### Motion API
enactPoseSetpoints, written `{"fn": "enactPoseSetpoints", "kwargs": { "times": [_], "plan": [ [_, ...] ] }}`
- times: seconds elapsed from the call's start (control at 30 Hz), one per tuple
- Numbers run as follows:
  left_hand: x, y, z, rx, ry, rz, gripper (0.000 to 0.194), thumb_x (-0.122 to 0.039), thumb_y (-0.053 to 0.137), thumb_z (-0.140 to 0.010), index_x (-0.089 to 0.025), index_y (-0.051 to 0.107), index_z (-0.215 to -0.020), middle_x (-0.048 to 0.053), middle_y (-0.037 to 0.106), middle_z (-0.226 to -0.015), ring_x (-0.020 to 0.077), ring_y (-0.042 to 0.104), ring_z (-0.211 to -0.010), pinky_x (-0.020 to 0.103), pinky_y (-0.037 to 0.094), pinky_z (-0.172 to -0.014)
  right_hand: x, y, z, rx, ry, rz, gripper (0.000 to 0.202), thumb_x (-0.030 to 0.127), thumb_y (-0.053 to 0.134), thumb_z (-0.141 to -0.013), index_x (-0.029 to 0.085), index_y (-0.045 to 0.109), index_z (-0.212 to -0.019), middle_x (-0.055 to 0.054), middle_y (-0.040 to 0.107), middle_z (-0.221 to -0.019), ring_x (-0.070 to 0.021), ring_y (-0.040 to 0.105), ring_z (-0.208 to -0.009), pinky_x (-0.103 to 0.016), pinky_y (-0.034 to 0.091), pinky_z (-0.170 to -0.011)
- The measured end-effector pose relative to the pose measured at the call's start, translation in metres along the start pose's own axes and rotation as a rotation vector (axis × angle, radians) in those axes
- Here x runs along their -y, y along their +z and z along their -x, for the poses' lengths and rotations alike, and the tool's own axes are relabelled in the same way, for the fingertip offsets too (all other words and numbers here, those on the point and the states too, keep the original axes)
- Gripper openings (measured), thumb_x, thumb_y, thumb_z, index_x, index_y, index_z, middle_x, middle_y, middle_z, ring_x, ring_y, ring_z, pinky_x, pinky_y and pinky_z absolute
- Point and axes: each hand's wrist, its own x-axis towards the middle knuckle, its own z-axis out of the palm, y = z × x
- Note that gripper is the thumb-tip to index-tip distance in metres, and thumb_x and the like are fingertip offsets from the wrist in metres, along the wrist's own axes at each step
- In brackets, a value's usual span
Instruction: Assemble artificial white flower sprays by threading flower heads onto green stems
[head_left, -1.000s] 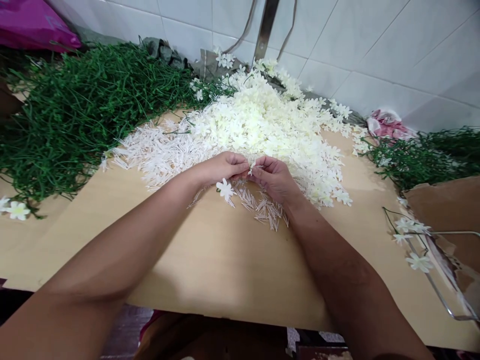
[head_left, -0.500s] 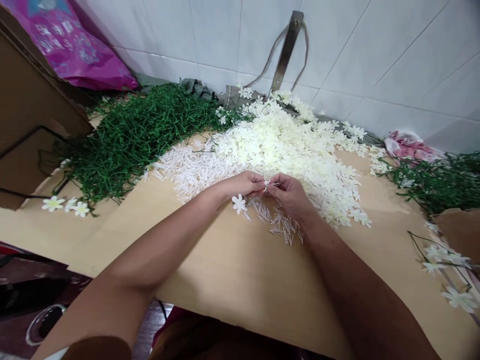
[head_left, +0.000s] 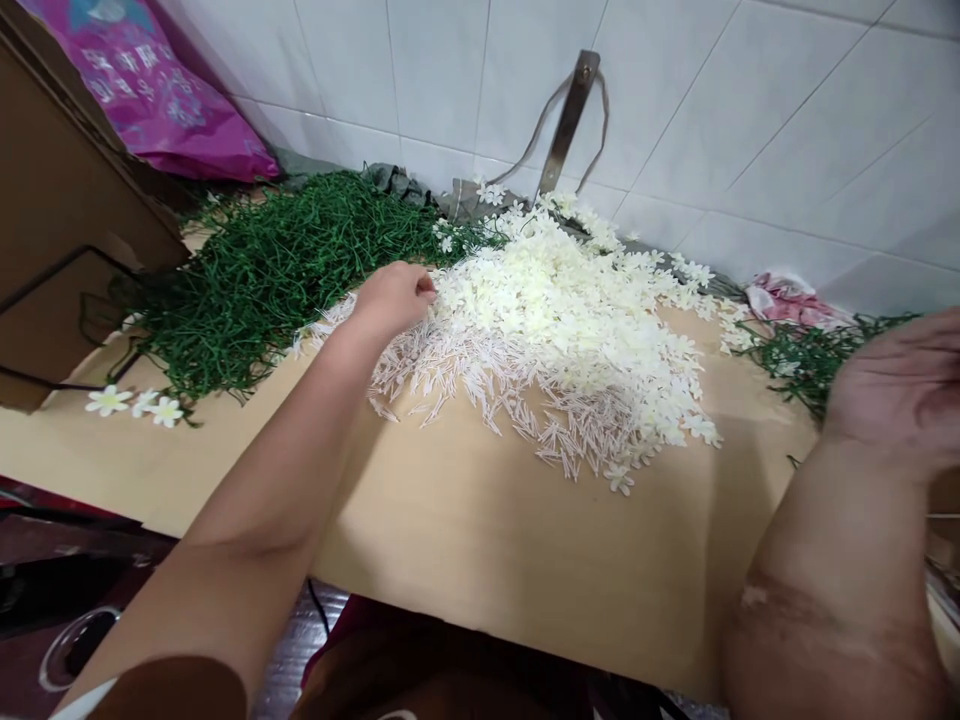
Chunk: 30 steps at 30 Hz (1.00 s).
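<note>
My left hand is over the left part of the pile, its fingers curled together and partly hidden behind the back of the hand. Whatever they hold, if anything, does not show. Beside them lie the heap of white artificial flower heads and many thin white sticks. At the right edge, my right hand is raised near the green stems there; its fingers are cut off by the frame, so what it holds cannot be seen.
Green plastic stems are heaped at the left, beside a cardboard box and a pink bag. More green stems lie at the right. A metal bar with a cord leans against the tiled wall.
My hands were together over the sticks, working on a small white piece. They have parted: the left moved left and farther off, the right swung to the right edge.
</note>
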Motion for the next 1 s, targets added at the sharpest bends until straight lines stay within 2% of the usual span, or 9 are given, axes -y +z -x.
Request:
{"fn": "enactPoseSetpoints", "kwargs": {
  "times": [0.07,0.17,0.27,0.33,0.43,0.53,0.73,0.87,1.0],
  "plan": [
    [0.014,0.003,-0.002,0.01,0.004,-0.115,0.027,-0.031,0.058,-0.075,-0.018,0.068,-0.096,0.012,0.066,-0.102,0.024,0.057,-0.092,0.03,0.038,-0.072,0.013,0.015,0.008,0.114,-0.128,-0.686,0.065,0.028,0.013,-0.092,0.026,0.07,-0.061,0.019,0.031,-0.147,-0.0141,0.032,-0.139,-0.027,0.048,-0.061],
    [0.023,0.009,-0.005,0.042,-0.001,-0.173,0.024,-0.032,0.056,-0.077,-0.019,0.068,-0.092,0.011,0.067,-0.103,0.0236,0.057,-0.093,0.03,0.038,-0.073,0.042,0.042,0.042,0.57,0.061,-1.531,0.033,0.016,0.047,-0.085,0.026,0.072,-0.066,0.005,0.072,-0.109,-0.0069,0.064,-0.107,-0.013,0.051,-0.065],
    [0.023,0.008,-0.006,0.035,-0.03,-0.153,0.02,-0.03,0.054,-0.078,-0.019,0.068,-0.087,0.009,0.068,-0.099,0.0222,0.057,-0.085,0.031,0.037,-0.068,0.063,0.059,0.084,1.008,-0.17,-1.52,0.011,0.012,0.068,-0.07,0.021,0.073,-0.076,0.001,0.072,-0.074,-0.0073,0.066,-0.068,-0.019,0.056,-0.064],
    [0.022,0.001,-0.006,-0.02,-0.064,-0.116,0.021,-0.03,0.053,-0.079,-0.019,0.067,-0.089,0.008,0.068,-0.093,0.0207,0.056,-0.078,0.032,0.036,-0.066,0.07,0.064,0.106,1.109,-0.372,-1.375,0.01,0.016,0.072,-0.069,0.019,0.072,-0.079,0.0,0.071,-0.072,-0.0087,0.064,-0.064,-0.024,0.056,-0.064],
    [0.022,-0.015,-0.004,-0.168,-0.063,-0.016,0.02,-0.03,0.053,-0.083,-0.017,0.066,-0.092,0.004,0.065,-0.083,0.0151,0.051,-0.074,0.029,0.036,-0.068,0.079,0.068,0.126,1.118,-0.569,-1.179,0.01,0.023,0.071,-0.072,0.017,0.07,-0.08,-0.003,0.069,-0.074,-0.0112,0.062,-0.067,-0.029,0.054,-0.065],
    [0.02,-0.026,-0.001,-0.288,-0.038,0.163,0.019,-0.029,0.055,-0.084,-0.014,0.063,-0.093,0.0,0.061,-0.078,0.0115,0.048,-0.074,0.027,0.037,-0.07,0.095,0.071,0.141,0.991,-0.821,-0.96,0.008,0.021,0.063,-0.078,0.015,0.067,-0.081,-0.005,0.067,-0.078,-0.0134,0.059,-0.07,-0.032,0.051,-0.067],
    [0.001,-0.029,0.001,-0.246,0.024,0.499,0.021,-0.022,0.052,-0.086,-0.016,0.056,-0.105,-0.001,0.059,-0.073,0.0114,0.052,-0.076,0.026,0.042,-0.073,0.136,0.075,0.194,0.661,-1.399,-0.445,0.031,0.016,0.058,-0.083,0.013,0.061,-0.114,-0.016,0.059,-0.112,-0.0265,0.053,-0.104,-0.04,0.046,-0.085],
    [-0.012,-0.018,0.003,-0.2,0.004,0.596,0.028,-0.013,0.051,-0.08,-0.013,0.06,-0.107,0.002,0.058,-0.074,0.0102,0.053,-0.069,0.025,0.041,-0.067,0.143,0.085,0.21,0.565,-1.458,-0.176,0.024,0.009,0.049,-0.084,0.009,0.064,-0.102,-0.02,0.061,-0.104,-0.0313,0.054,-0.1,-0.041,0.044,-0.078],
    [-0.027,0.001,0.006,-0.017,0.037,0.66,0.023,-0.013,0.051,-0.079,-0.013,0.062,-0.1,0.003,0.061,-0.079,0.0102,0.054,-0.072,0.026,0.043,-0.069,0.126,0.09,0.19,0.601,-1.354,-0.231,0.018,0.008,0.047,-0.083,0.011,0.065,-0.084,-0.014,0.065,-0.091,-0.0234,0.056,-0.085,-0.037,0.041,-0.076]
  ]
}}
